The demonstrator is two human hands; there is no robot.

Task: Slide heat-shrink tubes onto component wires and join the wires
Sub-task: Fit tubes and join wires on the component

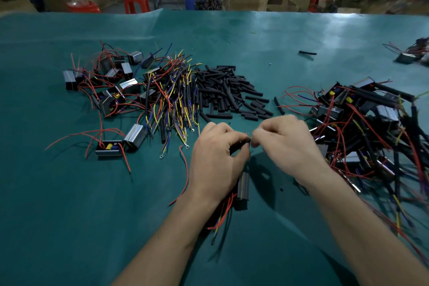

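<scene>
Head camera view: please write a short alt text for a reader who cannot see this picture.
Two bare hands meet over a green table: the left hand pinches a black heat-shrink tube, and the right hand pinches something small at its end. Beyond lie piles of loose tubes and coloured wires, with boxed components at left.

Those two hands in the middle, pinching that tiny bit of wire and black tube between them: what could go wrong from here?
Three likely risks, judged from this view:
1. The left hand and right hand meet on a fine joint, so the black tube could slip off.
2. The component hangs below the left hand and its weight may tug the wires apart.
3. Its loose red wires trail near the table and could snag.
</scene>
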